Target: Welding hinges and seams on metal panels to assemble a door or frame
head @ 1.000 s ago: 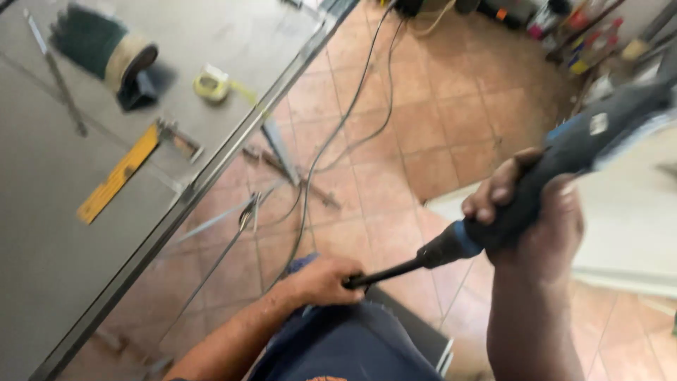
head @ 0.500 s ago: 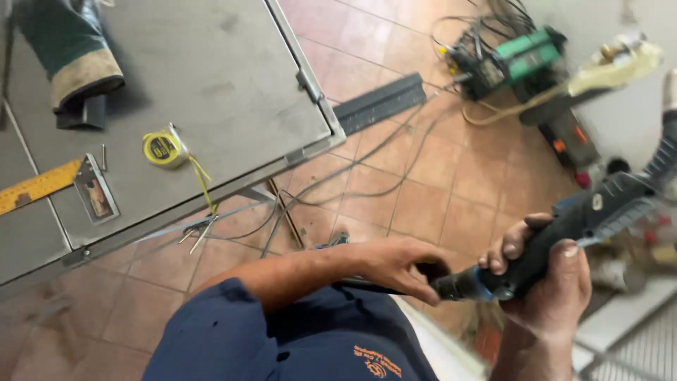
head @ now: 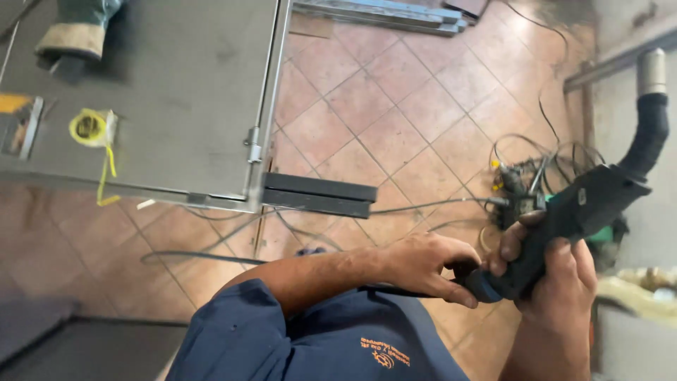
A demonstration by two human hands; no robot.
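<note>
My right hand (head: 550, 282) grips the black handle of a welding torch (head: 592, 197), whose curved neck rises to a metal nozzle at the upper right. My left hand (head: 423, 264) reaches across my body and closes on the black cable (head: 395, 289) just where it enters the handle's blue end. My blue sleeve fills the bottom of the view.
A grey metal door panel (head: 176, 106) lies on the tiled floor at upper left, with a yellow tape measure (head: 90, 128) and a glove (head: 74, 32) on it. Dark steel bars (head: 317, 194) lie beside its corner. Tangled cables and a green tool (head: 543, 176) sit at right.
The view has swung right and downward. The torch has turned more upright in my right hand, and my left hand has slid along the cable up to the handle.
</note>
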